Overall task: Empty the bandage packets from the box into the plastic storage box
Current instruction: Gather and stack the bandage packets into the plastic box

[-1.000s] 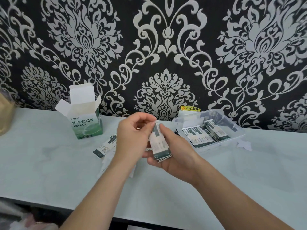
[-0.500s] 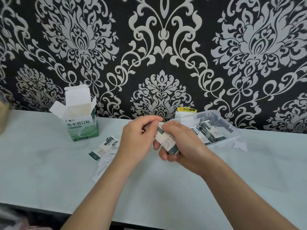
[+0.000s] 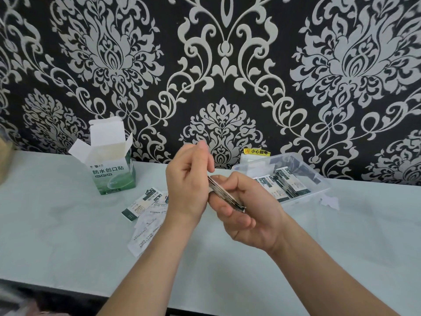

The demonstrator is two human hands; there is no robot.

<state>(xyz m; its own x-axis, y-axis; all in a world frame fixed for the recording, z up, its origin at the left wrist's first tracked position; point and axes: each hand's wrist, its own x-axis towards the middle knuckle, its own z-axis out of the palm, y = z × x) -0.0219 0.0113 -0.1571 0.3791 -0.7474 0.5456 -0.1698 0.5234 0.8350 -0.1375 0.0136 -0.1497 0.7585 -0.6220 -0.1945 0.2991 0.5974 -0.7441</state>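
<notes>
My right hand (image 3: 248, 210) grips a stack of bandage packets (image 3: 225, 195), seen edge-on, above the table's middle. My left hand (image 3: 189, 181) is against the stack's left end, its fingers curled; whether it pinches the stack is hidden. The green-and-white bandage box (image 3: 111, 165) stands open and upright at the back left. The clear plastic storage box (image 3: 319, 179) sits behind my right hand, with several packets (image 3: 284, 185) lying inside. A loose packet (image 3: 141, 205) and a folded paper leaflet (image 3: 148, 226) lie on the table beside my left wrist.
The pale table (image 3: 57, 236) meets a black-and-silver patterned wall. A yellow warning sticker (image 3: 256, 152) is on the wall behind the storage box. A small white paper scrap (image 3: 329, 201) lies right of the storage box. The table's front edge runs along the bottom.
The stack in my right hand has turned from face-up to edge-on and lies flatter. My left hand has shifted to its left end. The camera has tilted slightly.
</notes>
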